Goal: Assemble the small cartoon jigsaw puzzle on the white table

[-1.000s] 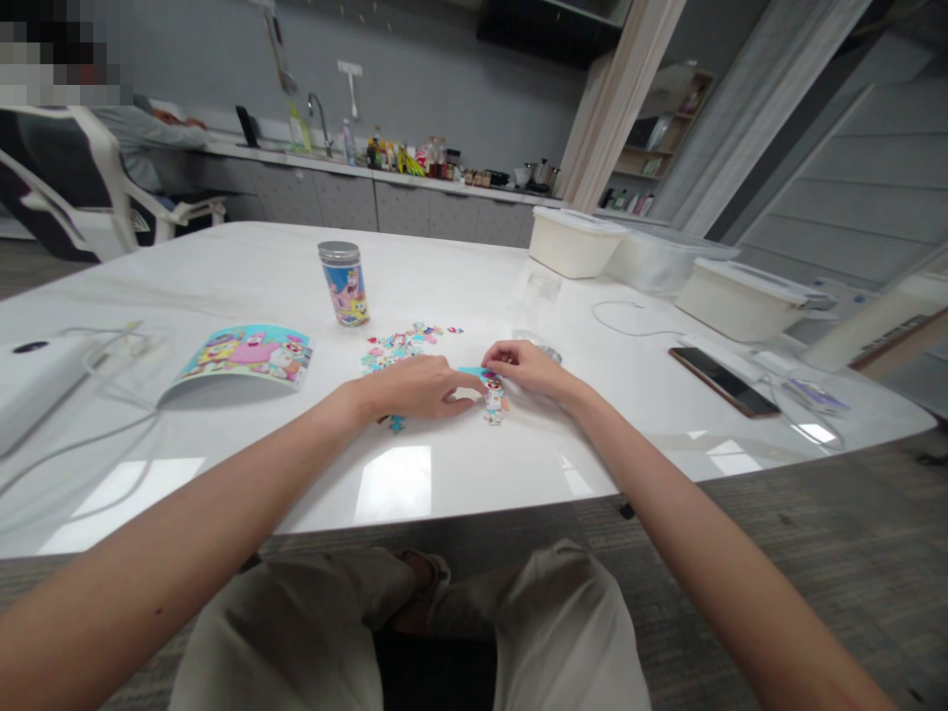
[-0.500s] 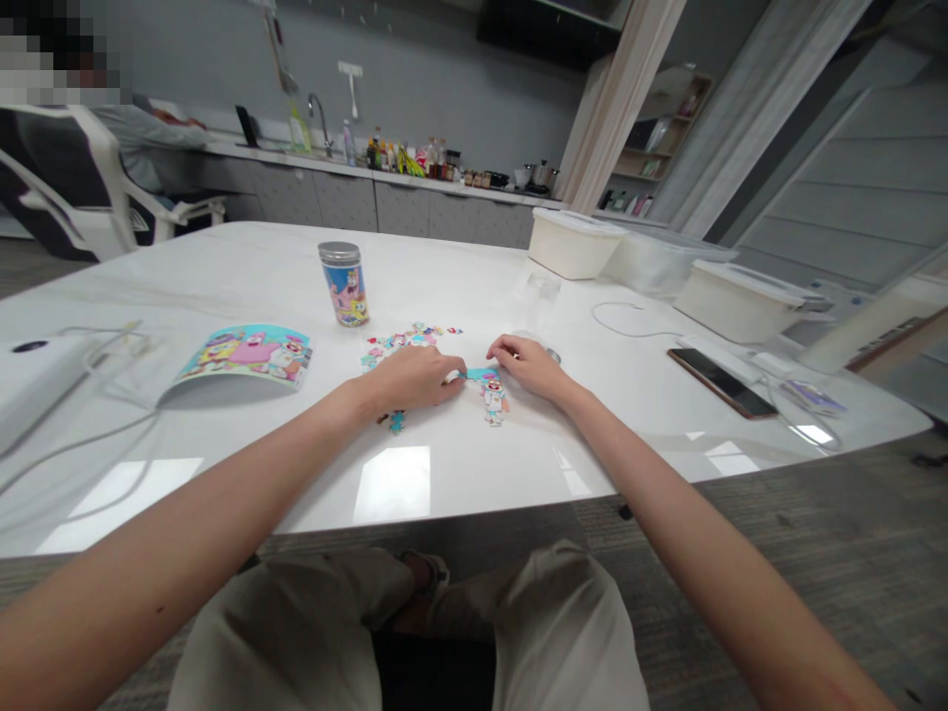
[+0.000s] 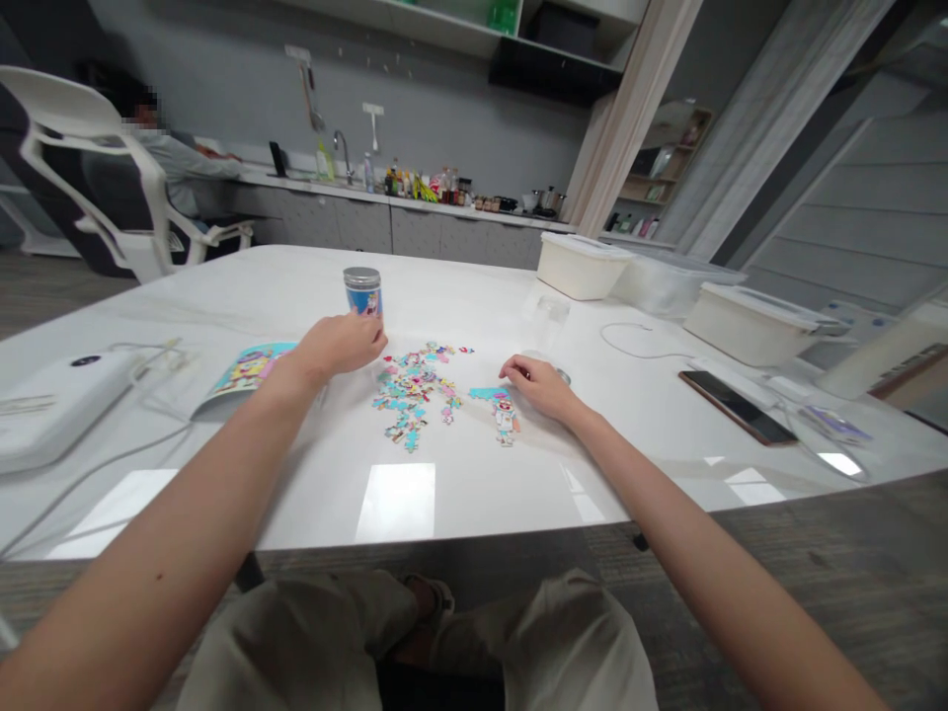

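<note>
Loose jigsaw pieces (image 3: 415, 380) lie in a colourful heap on the white table (image 3: 489, 504). My left hand (image 3: 345, 343) is above the table left of the heap, in front of a picture-covered jar with a silver lid (image 3: 362, 279). Its fingers are curled in, and whatever they may hold is hidden. Resting beside a joined section of jigsaw (image 3: 505, 420), my right hand (image 3: 544, 385) has loosely bent fingers with nothing visible in them. The curved picture sheet (image 3: 248, 370) is partly covered by my left forearm.
A clear container (image 3: 552, 311) stands behind my right hand. Cream lidded boxes (image 3: 582, 267) are at the back right. A phone (image 3: 737, 407) and cables lie on the right; a white device (image 3: 63, 410) is on the left. A person (image 3: 174, 163) sits at the far counter.
My left hand has moved left and away from the joined section, uncovering the loose pieces, and is now before the jar. My right hand stays beside the joined section. The view has tilted up slightly.
</note>
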The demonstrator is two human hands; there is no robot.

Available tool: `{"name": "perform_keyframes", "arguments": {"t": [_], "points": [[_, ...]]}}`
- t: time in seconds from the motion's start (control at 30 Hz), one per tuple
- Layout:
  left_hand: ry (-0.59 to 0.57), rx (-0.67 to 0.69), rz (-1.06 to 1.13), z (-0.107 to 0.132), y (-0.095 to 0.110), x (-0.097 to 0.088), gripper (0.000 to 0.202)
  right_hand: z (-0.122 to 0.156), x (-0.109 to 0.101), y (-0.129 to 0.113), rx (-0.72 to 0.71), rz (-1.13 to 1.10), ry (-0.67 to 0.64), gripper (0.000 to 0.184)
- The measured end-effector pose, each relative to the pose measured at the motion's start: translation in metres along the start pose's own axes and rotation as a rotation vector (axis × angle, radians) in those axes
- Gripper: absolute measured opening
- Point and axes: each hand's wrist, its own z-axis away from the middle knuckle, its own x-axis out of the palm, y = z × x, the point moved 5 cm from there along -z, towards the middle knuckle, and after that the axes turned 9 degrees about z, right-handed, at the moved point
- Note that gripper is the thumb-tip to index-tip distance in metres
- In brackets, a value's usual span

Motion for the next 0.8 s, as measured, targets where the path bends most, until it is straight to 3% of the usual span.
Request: {"name": "perform_keyframes", "arguments": {"t": [0.1,0.23,0.33,0.6,0.8], "points": [[-0.115,0.014,0.034,-0.004,-0.012,0.007,0.038,0.000,0.000,0.000,0.016,0.007,-0.009,0.021],[-0.216,0.130,0.086,-0.009,-0.008,0.018,0.035,0.000,0.001,0.002,0.014,0.009,-0.018,0.021],[-0.234,0.167,0.113,-0.008,-0.007,0.021,0.035,-0.001,0.003,0.004,-0.007,0.008,-0.014,0.020],[-0.283,0.089,0.145,0.000,-0.009,0.018,0.033,0.000,0.004,0.003,-0.012,0.026,-0.031,0.021],[-0.227,0.152,0.197,-0.003,0.000,0.019,0.038,0.001,0.003,0.002,-0.014,0.040,-0.047,0.021]]}}
